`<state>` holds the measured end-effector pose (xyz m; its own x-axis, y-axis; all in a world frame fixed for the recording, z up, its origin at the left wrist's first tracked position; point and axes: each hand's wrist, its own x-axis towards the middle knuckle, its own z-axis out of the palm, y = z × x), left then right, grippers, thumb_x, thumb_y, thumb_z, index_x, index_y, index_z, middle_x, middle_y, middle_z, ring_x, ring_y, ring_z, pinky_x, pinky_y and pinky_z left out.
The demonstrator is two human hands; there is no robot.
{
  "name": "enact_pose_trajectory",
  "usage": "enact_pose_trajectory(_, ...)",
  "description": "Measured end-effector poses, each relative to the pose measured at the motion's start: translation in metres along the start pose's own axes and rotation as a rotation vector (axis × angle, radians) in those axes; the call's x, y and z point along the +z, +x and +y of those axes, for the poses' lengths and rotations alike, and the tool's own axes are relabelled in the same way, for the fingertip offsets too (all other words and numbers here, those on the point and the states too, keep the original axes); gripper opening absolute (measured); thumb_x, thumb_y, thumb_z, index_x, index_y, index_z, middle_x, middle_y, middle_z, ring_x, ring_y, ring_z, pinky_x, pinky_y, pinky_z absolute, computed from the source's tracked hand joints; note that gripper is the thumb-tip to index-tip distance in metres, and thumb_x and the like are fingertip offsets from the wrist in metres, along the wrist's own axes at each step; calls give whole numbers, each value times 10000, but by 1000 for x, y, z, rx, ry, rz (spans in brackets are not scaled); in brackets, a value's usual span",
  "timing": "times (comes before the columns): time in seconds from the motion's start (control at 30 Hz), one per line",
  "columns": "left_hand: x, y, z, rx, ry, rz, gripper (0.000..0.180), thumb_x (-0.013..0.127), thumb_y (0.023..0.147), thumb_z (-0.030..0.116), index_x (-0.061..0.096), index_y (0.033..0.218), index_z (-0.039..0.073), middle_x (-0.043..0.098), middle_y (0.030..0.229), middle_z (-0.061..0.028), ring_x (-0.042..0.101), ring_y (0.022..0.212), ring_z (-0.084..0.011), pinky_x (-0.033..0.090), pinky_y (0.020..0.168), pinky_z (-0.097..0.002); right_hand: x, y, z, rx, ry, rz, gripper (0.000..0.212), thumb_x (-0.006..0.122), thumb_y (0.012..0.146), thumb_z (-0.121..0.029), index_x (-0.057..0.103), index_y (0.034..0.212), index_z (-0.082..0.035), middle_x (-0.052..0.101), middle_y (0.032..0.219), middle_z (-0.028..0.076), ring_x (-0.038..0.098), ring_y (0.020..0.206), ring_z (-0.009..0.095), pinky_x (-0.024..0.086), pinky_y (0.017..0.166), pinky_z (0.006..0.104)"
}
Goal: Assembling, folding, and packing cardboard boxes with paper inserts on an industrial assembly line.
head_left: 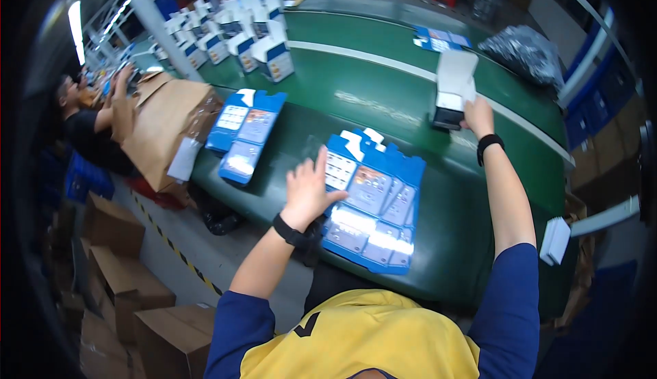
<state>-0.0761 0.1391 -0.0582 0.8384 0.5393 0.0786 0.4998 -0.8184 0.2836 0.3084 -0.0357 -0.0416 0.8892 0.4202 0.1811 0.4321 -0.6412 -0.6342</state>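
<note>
My right hand (479, 116) reaches out over the green work surface and grips the lower side of a small carton (452, 96). The carton stands erected with its white flap up and a dark printed lower part. My left hand (307, 192) is open, fingers spread, at the left edge of a stack of flat blue printed carton blanks (373, 204). Its thumb reaches over the blanks; whether it touches them I cannot tell. Another group of flat blue blanks (248, 136) lies farther left.
Several erected cartons (243, 44) with raised white flaps stand at the far left of the green table (321, 122). A filled plastic bag (523, 50) and more flat blanks (441, 39) lie at the far right. A person (96, 122) works at left beside a brown paper-covered stack (168, 122).
</note>
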Motion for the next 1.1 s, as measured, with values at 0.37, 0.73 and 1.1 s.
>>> enact_pose_trajectory(0.37, -1, -21, 9, 152, -285, 462, 787, 702, 737, 116, 314, 1421, 111, 477, 983, -144, 464, 937, -319, 365, 826, -422, 11, -166, -35, 52, 719, -90, 809, 614, 873, -191, 88, 1469, -41, 291, 1462, 188, 369, 1299, 239, 370, 1000, 338)
enact_pose_trajectory(0.73, -34, -51, 51, 208, -991, 530, 630, 681, 843, 268, 407, 1332, -19, 563, 1110, -121, 527, 1006, -196, 407, 907, -311, -39, -307, -130, -183, 758, -407, 374, 670, 839, -126, 557, 1163, 22, 636, 1073, 97, 614, 975, 204, 458, 876, 315)
enact_pose_trajectory(1.1, -59, -51, 104, 330, -1684, 60, 577, 680, 806, 249, 386, 1246, 21, 492, 1196, -114, 471, 1122, -198, 359, 978, -338, -62, -313, -111, -674, 561, -217, 704, 756, 724, -176, 430, 1324, -3, 467, 1328, 188, 444, 1237, 317, 325, 1033, 395)
